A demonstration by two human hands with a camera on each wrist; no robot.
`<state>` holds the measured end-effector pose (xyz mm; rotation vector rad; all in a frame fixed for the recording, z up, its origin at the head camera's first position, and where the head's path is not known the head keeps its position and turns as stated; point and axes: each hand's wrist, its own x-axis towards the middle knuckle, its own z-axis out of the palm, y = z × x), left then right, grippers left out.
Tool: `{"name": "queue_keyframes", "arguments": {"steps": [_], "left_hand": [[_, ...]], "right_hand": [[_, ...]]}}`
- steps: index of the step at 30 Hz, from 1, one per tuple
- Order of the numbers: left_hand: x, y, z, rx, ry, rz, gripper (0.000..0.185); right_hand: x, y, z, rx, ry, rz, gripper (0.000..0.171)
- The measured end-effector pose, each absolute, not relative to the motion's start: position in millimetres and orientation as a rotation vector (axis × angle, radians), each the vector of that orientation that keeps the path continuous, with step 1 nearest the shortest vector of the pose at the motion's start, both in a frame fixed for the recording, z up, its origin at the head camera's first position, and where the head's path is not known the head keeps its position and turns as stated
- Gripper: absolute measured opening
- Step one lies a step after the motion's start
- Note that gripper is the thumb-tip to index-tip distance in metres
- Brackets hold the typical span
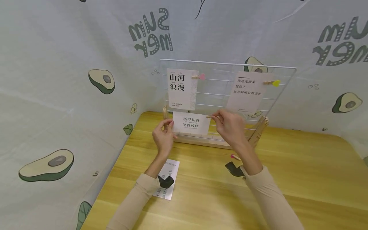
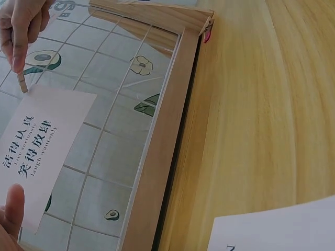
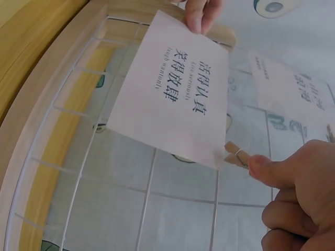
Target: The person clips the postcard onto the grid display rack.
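In the head view a white card (image 1: 190, 131) with printed characters is held against the lower part of a white wire grid (image 1: 227, 63). My left hand (image 1: 164, 136) pinches its left edge, thumb on the front. At the card's upper right corner, my right hand (image 1: 232, 127) pinches a small wooden clothespin (image 3: 238, 155) between thumb and finger. The right wrist view has the clothespin's tip right at the card's corner; whether it grips the card I cannot tell. Two other cards, one on the left (image 1: 182, 95) and one on the right (image 1: 248, 99), hang higher on the grid from clothespins.
The grid stands in a wooden base (image 1: 207, 141) at the table's back. Another printed card (image 1: 172, 188) lies on the table (image 1: 207, 191), partly under my left forearm. A clothespin with a pink end (image 1: 235, 157) lies near the base. A patterned cloth (image 1: 57, 95) hangs behind.
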<state>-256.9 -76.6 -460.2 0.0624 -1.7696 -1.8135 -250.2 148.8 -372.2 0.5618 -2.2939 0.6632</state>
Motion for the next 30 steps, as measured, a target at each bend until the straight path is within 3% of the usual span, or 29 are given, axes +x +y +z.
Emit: {"name": "queue_keyframes", "arguments": {"steps": [19, 30], "left_hand": [[-256.8, -72.9, -460.8, 0.013, -1.813, -1.699, 0.011], [-254.3, -70.9, -458.5, -0.037, -2.143, -1.001, 0.019]], "right_hand": [[-258.8, 142.1, -365.0, 0.495, -2.491, 0.738, 0.012], [-258.0, 140.8, -367.7, 0.495, -2.471, 0.715, 0.012]]}}
